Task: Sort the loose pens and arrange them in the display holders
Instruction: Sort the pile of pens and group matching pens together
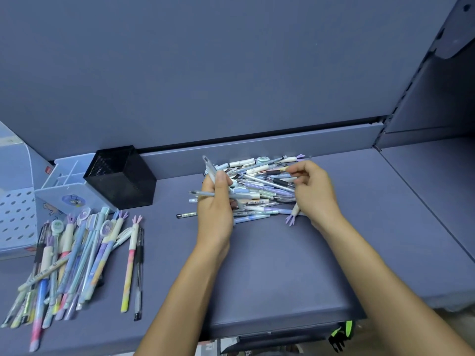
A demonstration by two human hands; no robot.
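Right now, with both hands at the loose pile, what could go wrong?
The left hand grips several pens splayed at different angles, so one may slip back into the loose pile. The right hand digging there could scatter pens. The sorted pens fan toward the front edge of the shelf, and a nudge might roll some off.

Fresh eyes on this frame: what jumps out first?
The jumbled pen pile mid-shelf, with the left hand gripping a few pale pens and the right hand reaching into it. Then the sorted pens fanned out at left, in front of the blue holder.
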